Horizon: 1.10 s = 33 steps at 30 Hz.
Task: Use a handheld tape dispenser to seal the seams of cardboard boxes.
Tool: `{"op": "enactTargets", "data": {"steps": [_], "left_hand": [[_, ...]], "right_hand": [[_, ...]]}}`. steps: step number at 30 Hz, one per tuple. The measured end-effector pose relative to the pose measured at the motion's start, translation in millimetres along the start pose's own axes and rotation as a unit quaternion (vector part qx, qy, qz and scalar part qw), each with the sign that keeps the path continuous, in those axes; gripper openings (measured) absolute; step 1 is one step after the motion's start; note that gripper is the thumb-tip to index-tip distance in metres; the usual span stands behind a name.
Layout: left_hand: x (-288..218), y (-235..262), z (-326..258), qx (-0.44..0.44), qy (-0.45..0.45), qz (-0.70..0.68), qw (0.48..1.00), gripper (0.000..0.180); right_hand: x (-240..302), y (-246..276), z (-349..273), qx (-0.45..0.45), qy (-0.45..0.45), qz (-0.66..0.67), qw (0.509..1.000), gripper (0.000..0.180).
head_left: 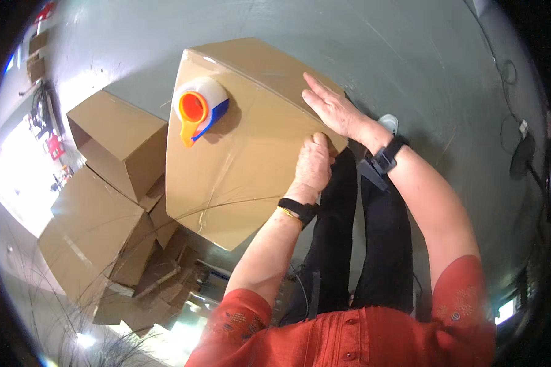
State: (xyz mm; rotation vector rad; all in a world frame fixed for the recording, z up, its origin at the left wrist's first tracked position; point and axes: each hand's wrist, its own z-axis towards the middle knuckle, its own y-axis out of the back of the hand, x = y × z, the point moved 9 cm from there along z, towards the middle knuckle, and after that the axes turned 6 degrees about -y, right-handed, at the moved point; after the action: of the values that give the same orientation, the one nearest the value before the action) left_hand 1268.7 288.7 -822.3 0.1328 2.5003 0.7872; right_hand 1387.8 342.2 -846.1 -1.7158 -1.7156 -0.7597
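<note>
Looking down over a grey floor (300, 21), stretching along the far and right sides and shining with reflected light at the left. Seeing a big cardboard box (257, 183) sitting cornerwise in the middle of the scene. Showing plain tan board, with a broad, smooth upper panel facing up and a slightly darker panel falling away along the far right edge. Catching light on a thin, glossy streak running toward the near edge, and on a pale scuff at the far left corner. Noticing more brown boxes (86, 232) crowding the left, including an open box (128, 125) showing a shadowed mouth toward the left. Wearing a red top (330, 339) and black trousers (386, 244) at the near side. Resting the right grip (337, 113) at the big box's far right edge, spreading wide and flat, holding nothing. Curling the left grip (314, 164) narrowly by the right corner; being unable to tell whether anything is pinched inside. Spotting a tape roll (196, 107) lying on the upper panel's far left part, combining white, blue and orange. Carrying a black watch (386, 160) on the right wrist.
</note>
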Motion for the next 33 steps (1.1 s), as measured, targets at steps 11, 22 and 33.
{"op": "enactTargets", "data": {"steps": [11, 22, 33], "left_hand": [[-3, -1, -5, -0.011, 0.004, 0.036, 0.999, 0.045], [-2, 0, -1, -0.027, 0.009, -0.010, 1.000, 0.029], [-1, 2, -8, -0.025, -0.025, -0.025, 0.999, 0.035]], "right_hand": [[8, -67, 80, 0.120, -0.082, -0.057, 0.988, 0.094], [-33, -72, 102, 0.195, -0.207, 0.044, 0.958, 0.088], [16, 19, 96, -0.008, -0.149, -0.283, 0.947, 0.076]]}}
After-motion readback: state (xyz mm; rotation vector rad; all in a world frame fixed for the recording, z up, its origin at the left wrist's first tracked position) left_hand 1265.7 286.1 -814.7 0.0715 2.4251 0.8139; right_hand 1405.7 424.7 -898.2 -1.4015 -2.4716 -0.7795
